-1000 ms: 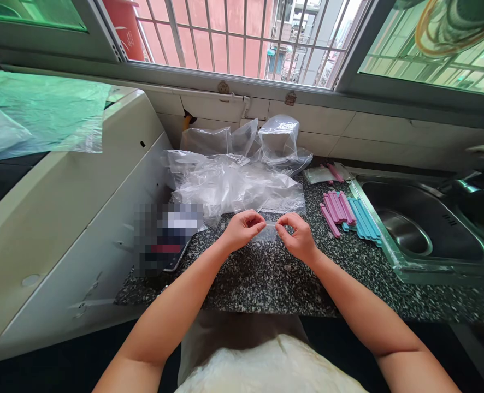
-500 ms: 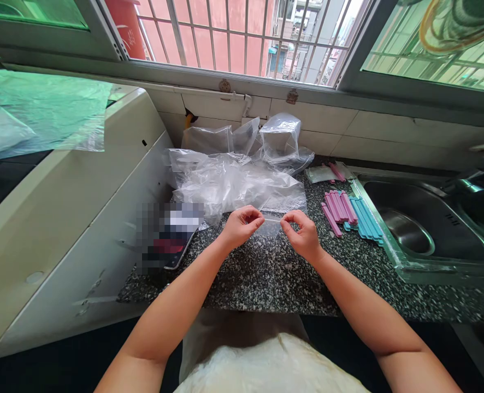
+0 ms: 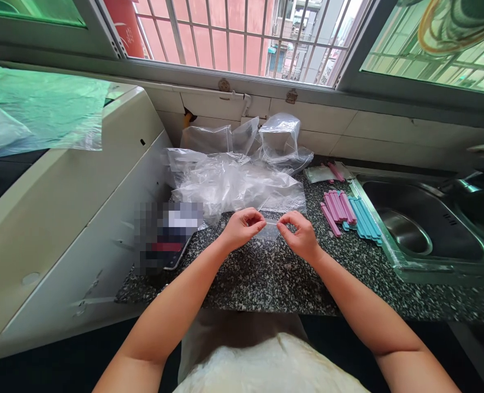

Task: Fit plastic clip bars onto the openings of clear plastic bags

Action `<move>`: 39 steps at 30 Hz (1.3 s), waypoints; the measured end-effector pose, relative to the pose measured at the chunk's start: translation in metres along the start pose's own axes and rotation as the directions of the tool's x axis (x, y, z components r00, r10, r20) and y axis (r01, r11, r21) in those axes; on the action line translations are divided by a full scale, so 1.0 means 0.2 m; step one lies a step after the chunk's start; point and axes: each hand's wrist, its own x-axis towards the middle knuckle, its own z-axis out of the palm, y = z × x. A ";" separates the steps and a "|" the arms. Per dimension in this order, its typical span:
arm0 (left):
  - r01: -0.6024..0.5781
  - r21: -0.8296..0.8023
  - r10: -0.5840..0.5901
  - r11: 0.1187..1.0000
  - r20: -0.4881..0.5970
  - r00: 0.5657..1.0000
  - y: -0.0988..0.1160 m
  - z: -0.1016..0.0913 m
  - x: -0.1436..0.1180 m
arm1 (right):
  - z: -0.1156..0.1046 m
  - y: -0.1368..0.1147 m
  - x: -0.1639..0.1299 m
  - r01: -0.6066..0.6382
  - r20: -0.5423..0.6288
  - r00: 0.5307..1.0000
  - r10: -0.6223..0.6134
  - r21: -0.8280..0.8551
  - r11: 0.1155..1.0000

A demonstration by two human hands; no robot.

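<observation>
At frame centre, the left hand [image 3: 241, 228] and right hand [image 3: 302, 236] pinched a small clear bag [image 3: 270, 228] (thin, slippery); its rim might have slipped free.

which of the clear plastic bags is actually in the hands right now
The small clear bag, pinched at its top edge between the left hand and right hand. The other bags lie crumpled in a heap behind it, untouched.

Left hand [image 3: 241, 227] and right hand [image 3: 301, 236] pinch small clear bag [image 3: 270, 228] over speckled tabletop [image 3: 266, 278]; plastic heap [image 3: 234, 183] behind, pink sticks [image 3: 337, 207] right.
</observation>
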 end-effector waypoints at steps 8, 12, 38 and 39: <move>0.119 -0.060 -0.116 0.991 0.052 0.992 0.00 0.00 0.00 | -0.02 -0.01 0.00 -0.105 -0.066 0.992 0.107 0.026 0.994; 0.099 -0.016 -0.097 0.995 0.067 0.993 0.00 0.00 0.00 | -0.03 -0.01 0.01 -0.164 -0.089 0.982 0.167 0.034 0.986; 0.082 0.077 -0.083 0.994 0.010 0.997 0.01 0.00 -0.01 | -0.01 -0.02 0.01 -0.219 -0.061 0.972 0.226 0.109 0.970; 0.076 0.050 -0.076 0.996 0.000 0.997 0.00 0.00 -0.01 | -0.01 -0.02 0.01 -0.224 -0.060 0.971 0.232 0.112 0.968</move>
